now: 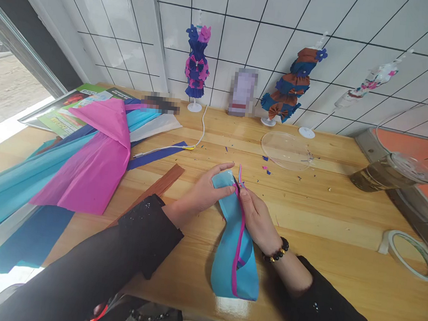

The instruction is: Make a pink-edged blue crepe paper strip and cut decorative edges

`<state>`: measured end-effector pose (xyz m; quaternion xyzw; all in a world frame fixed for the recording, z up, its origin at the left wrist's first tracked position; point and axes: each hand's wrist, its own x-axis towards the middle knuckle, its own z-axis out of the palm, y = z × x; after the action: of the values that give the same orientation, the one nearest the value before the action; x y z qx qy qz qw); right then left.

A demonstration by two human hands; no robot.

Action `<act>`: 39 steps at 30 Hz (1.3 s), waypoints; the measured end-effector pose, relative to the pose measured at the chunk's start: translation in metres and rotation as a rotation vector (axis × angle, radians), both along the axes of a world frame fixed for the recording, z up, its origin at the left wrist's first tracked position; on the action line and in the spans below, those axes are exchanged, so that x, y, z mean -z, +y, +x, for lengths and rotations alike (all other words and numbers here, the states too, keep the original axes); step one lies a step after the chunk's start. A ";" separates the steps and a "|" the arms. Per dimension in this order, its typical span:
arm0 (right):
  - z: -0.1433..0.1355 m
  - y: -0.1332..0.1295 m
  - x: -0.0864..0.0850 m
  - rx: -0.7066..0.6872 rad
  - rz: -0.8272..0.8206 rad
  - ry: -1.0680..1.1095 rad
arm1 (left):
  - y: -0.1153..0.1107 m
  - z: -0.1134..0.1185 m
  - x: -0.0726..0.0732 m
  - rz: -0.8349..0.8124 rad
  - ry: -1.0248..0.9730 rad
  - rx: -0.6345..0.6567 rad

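Observation:
A turquoise crepe paper strip [223, 261] with a pink edge hangs in a curve between my hands, its lower end by the table's front edge. My left hand [212, 185] pinches the strip's upper end between thumb and fingers. Closed around small scissors, my right hand [257, 214] meets the paper from the other side; the handles are hidden. The dark scissor blades [236, 183] lie at the pink edge near my left thumb. A thin pink sliver [240, 172] sticks up beside the blades.
Pink crepe paper [89, 169] and blue sheets lie at left. A brown strip [163, 181] and white cable [201, 134] are nearby. Decorated stands [196, 74] line the tiled wall. A clear plastic disc [286, 151], drink cup [388, 173] and tape roll [415, 255] are right.

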<state>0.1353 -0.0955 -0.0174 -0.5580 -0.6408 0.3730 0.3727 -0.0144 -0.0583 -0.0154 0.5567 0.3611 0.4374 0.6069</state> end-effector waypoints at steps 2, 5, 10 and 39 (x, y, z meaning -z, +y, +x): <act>0.000 0.000 -0.001 0.002 0.003 -0.009 | 0.000 0.000 0.001 -0.007 -0.007 0.003; -0.001 -0.001 -0.002 0.005 0.004 -0.019 | 0.001 0.000 0.002 -0.026 -0.020 0.008; 0.000 -0.001 -0.002 0.006 0.002 -0.029 | 0.001 0.000 0.002 -0.037 -0.022 0.010; 0.000 -0.003 -0.002 -0.016 -0.004 0.047 | 0.003 -0.002 -0.002 -0.061 -0.017 0.003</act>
<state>0.1355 -0.0984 -0.0156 -0.5446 -0.6354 0.3903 0.3838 -0.0167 -0.0555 -0.0132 0.5346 0.3684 0.4301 0.6273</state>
